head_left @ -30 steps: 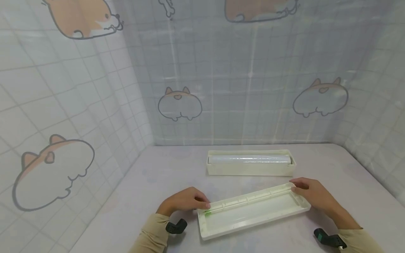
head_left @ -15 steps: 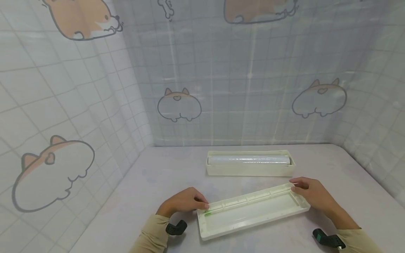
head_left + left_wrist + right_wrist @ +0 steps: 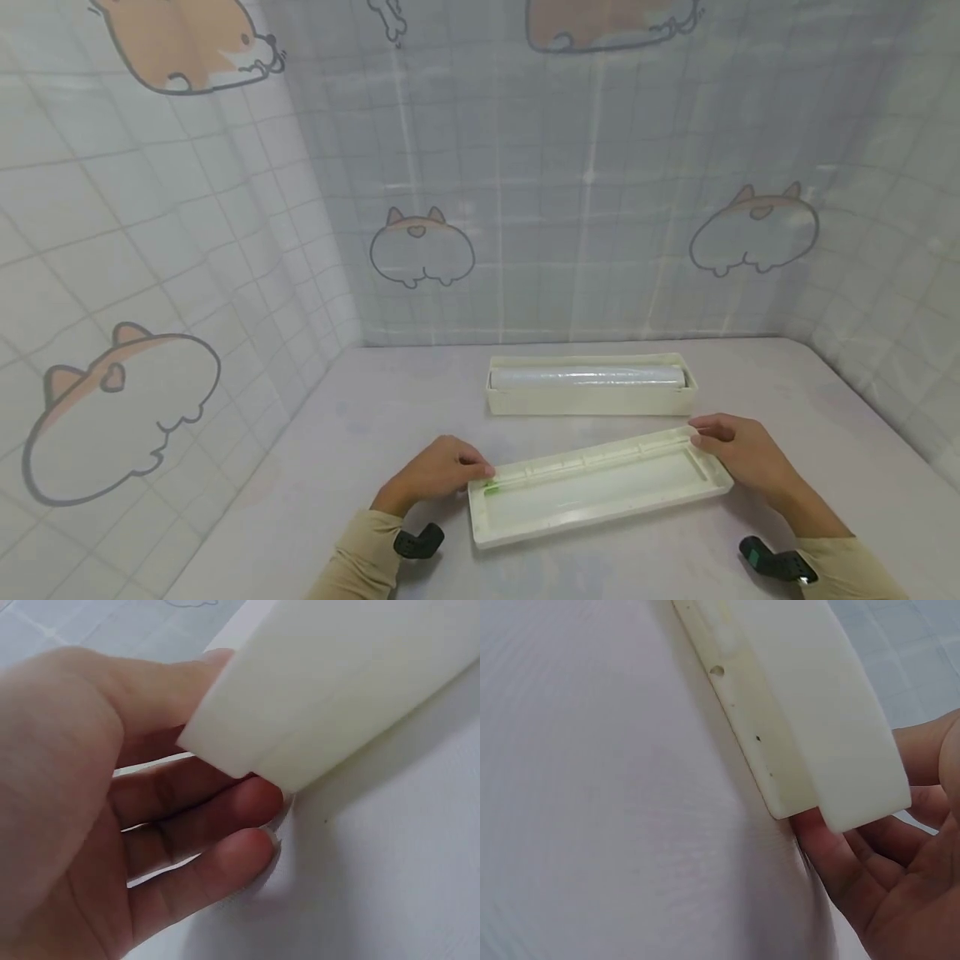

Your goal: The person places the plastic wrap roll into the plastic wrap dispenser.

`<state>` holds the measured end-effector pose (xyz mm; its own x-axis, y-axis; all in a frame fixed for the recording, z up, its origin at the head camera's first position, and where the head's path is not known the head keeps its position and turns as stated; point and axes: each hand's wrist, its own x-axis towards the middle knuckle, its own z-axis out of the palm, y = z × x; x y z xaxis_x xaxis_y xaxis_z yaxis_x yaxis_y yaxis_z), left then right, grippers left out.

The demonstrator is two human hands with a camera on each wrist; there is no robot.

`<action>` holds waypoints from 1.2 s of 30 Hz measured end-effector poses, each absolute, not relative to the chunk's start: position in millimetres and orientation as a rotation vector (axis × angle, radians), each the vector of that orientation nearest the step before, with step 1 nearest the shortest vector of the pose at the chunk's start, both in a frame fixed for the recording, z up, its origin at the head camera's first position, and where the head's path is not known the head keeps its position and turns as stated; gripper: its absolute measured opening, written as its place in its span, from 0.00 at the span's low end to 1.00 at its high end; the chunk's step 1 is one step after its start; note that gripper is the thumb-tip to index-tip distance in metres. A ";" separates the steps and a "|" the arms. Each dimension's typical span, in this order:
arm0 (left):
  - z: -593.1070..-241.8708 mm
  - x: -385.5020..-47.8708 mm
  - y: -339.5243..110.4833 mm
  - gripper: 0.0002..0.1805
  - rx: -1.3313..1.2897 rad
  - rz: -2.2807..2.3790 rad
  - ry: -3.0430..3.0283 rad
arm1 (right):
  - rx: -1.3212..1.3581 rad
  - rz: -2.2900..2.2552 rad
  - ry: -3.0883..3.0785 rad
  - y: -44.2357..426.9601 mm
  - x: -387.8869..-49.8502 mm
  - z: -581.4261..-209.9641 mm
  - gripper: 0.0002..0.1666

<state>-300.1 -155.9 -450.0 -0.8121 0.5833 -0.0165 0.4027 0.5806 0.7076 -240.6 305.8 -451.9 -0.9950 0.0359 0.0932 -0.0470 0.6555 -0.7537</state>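
A long cream plastic lid (image 3: 592, 496) lies inside-up between my hands in the head view, slanting with its right end farther away. My left hand (image 3: 435, 475) pinches its far left corner beside a small green piece (image 3: 491, 487). In the left wrist view the thumb (image 3: 161, 690) is on the lid's side and the fingers curl beneath. My right hand (image 3: 746, 454) grips the lid's far right corner, and the right wrist view shows a finger (image 3: 817, 844) under its end. Behind the lid sits an open cream box (image 3: 592, 404) with a roll of cling film (image 3: 588, 377) inside.
Everything is on a pale table (image 3: 360, 400). A sheet with dog drawings (image 3: 525, 183) hangs at the back and along both sides. Table surface shows left of my left hand and in front of the lid.
The lid's left end has shifted slightly upward in the head view, together with my left hand. Its right end has moved up a little less. The box with the roll stays put.
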 end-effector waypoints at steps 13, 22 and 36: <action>-454.5 -303.8 -158.7 0.15 0.741 1.202 2.682 | -0.002 1.284 -2.677 298.2 -242.2 -455.5 0.23; -456.4 -307.7 -160.9 0.18 0.615 1.247 2.689 | -0.025 1.264 -2.597 293.6 -243.2 -452.2 0.24; -452.1 -303.9 -164.2 0.28 0.547 1.343 2.469 | -0.122 1.325 -2.512 289.2 -243.1 -449.3 0.23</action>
